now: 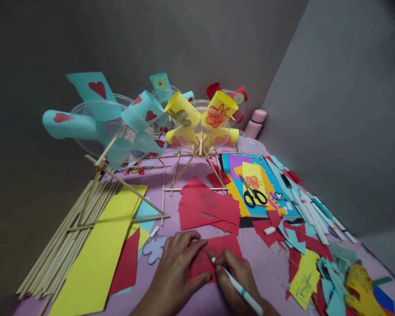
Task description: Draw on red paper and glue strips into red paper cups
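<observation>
Hands, head view: right hand grips a green-tipped marker, nib at the red card; left hand, fingers spread, steadies the card. Loose red sheets just beyond it, flower shape to its left. Risk: lighter left-hand pressure could let card slip, skewing lines; right hand could smudge wet ink.

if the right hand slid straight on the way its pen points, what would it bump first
Most likely the left hand: its fingertips lie just beyond the pen tip, though depth is unclear.
</observation>
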{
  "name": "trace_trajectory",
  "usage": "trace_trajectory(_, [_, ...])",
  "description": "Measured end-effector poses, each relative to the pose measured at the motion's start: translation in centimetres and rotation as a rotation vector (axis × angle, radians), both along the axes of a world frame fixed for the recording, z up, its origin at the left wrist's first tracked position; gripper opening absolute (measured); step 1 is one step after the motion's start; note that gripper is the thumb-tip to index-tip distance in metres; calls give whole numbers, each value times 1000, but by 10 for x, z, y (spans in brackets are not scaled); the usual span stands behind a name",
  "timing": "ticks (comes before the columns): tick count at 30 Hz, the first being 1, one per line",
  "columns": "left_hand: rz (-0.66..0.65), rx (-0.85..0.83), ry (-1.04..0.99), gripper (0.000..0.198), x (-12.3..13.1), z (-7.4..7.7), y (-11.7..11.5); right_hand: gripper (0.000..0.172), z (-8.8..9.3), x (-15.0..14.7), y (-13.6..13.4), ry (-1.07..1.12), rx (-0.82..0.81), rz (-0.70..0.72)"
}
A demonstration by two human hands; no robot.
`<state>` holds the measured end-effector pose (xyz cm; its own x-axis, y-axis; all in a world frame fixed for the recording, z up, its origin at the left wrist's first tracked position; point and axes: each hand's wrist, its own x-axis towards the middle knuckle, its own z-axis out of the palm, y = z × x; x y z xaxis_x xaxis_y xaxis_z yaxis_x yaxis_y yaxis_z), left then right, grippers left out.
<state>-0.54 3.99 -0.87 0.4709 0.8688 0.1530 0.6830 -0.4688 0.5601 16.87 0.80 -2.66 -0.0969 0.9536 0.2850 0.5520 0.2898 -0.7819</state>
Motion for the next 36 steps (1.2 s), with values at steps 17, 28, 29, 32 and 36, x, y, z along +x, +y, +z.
trace_trajectory(17, [-10, 4, 18, 51, 0, 0, 1, 14, 10, -3, 3, -47, 13, 26])
trace_trajectory(28, [-11, 15, 12, 51, 1, -1, 1, 17, 13, -5, 4, -64, 43, 19])
trace_trajectory(29, [-10, 20, 9, 50, 1, -1, 1, 17, 14, -5, 4, -57, 43, 20])
trace_trajectory(32, [-15, 29, -2, 49, 1, -2, 2, 18, 16, -5, 4, -50, 48, 17])
trace_trajectory(36, [-11, 17, 12, 54, 2, -1, 3, 18, 15, -6, 4, -46, 68, 13])
